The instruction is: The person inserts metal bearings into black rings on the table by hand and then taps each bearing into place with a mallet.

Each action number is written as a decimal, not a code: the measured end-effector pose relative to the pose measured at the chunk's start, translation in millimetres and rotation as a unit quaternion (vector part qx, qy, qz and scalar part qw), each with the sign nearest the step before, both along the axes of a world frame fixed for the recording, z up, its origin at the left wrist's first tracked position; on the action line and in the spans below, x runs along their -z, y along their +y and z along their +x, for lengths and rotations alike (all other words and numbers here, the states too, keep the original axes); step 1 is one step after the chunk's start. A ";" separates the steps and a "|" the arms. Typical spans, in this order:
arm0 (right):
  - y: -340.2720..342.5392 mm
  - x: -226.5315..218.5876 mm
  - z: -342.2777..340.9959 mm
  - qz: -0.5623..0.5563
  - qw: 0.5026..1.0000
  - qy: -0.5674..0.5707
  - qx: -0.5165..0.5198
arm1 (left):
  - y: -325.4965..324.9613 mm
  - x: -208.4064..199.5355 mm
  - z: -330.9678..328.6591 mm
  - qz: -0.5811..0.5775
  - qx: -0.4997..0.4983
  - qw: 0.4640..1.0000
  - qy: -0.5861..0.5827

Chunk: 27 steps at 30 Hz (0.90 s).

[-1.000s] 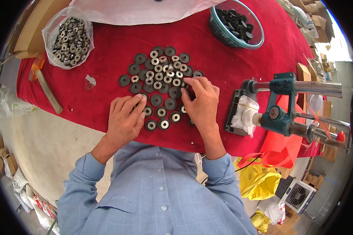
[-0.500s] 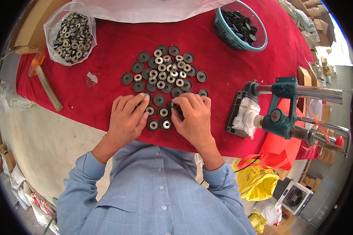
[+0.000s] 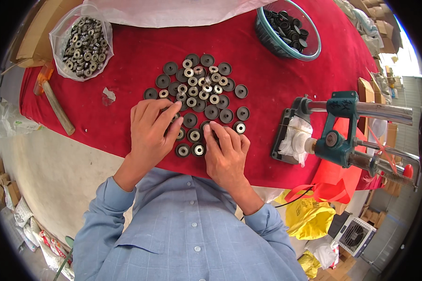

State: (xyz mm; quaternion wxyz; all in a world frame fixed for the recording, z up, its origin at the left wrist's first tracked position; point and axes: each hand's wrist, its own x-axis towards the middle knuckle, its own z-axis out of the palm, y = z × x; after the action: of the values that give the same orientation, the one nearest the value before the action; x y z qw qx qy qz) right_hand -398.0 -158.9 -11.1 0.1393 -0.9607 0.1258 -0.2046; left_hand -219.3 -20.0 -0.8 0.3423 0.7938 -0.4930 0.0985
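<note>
On the red cloth lies a cluster of round black caps (image 3: 211, 111), each with a raised centre. Metal ball bearings (image 3: 192, 91) lie loose on and among them. Several caps at the near side hold a seated bearing (image 3: 198, 149). My left hand (image 3: 150, 129) is at the cluster's left edge, thumb and forefinger closed about a black cap mostly covered by the fingers. At the near right, my right hand (image 3: 226, 157) has its fingers bent over another dark cap, largely hidden. A cap with a bearing (image 3: 239, 127) lies just beyond its fingertips.
A clear bag of bearings (image 3: 84, 49) stands far left, beside a hammer (image 3: 56, 105). Far right is a clear tub of black caps (image 3: 288, 30). A green hand press (image 3: 335, 129) stands at the right. The red cloth (image 3: 136, 51) covers the table.
My right hand has drawn a little nearer to me, uncovering caps and a seated bearing at the right. My left hand has shifted slightly away from me.
</note>
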 end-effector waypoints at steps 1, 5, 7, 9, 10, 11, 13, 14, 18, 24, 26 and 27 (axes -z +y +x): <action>0.4 1.4 -1.4 0.002 1.000 0.013 0.005 | -5.8 0.1 1.1 0.003 -0.006 1.000 -0.005; 5.1 7.2 -2.1 -0.004 1.000 0.004 0.014 | -25.6 11.0 8.7 0.013 0.000 1.000 -0.010; 7.7 7.3 -4.5 -0.014 1.000 0.012 0.021 | -30.5 15.8 11.0 0.013 0.004 1.000 -0.015; 8.6 6.2 -5.8 -0.011 1.000 0.016 0.019 | -32.3 18.3 12.3 0.014 0.008 1.000 -0.021; 8.5 5.9 -5.5 -0.006 1.000 0.021 0.015 | -32.5 19.0 13.2 0.018 0.004 1.000 -0.003; 5.8 2.9 -3.9 -0.006 1.000 0.018 0.015 | -32.4 18.7 14.6 0.023 0.000 1.000 0.015; -4.7 -8.2 0.1 0.071 0.997 -0.015 0.002 | -34.0 18.4 18.4 0.017 0.009 0.999 0.035; -10.8 -10.0 4.5 0.071 0.997 -0.016 0.003 | -33.8 18.2 19.9 0.012 0.016 0.998 0.056; -43.0 -10.4 38.2 0.072 0.990 -0.118 0.039 | -27.8 1.8 16.8 -0.045 0.022 0.991 0.124; -53.2 -2.1 64.0 0.042 0.996 -0.071 0.022 | -13.0 -0.9 -5.8 0.012 0.058 0.995 0.085; -52.7 -0.4 66.6 0.040 0.997 -0.071 0.017 | -9.7 6.2 -5.9 0.031 0.063 0.995 0.070; -52.4 0.6 67.2 0.037 0.997 -0.071 0.015 | -8.1 9.0 -6.5 0.027 0.067 0.995 0.065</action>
State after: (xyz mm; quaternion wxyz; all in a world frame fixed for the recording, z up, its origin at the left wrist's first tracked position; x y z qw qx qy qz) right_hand -330.8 -211.3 -11.6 0.1797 -0.9360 0.1379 -0.2693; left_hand -225.8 -28.1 -9.8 0.3582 0.7724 -0.5244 0.0097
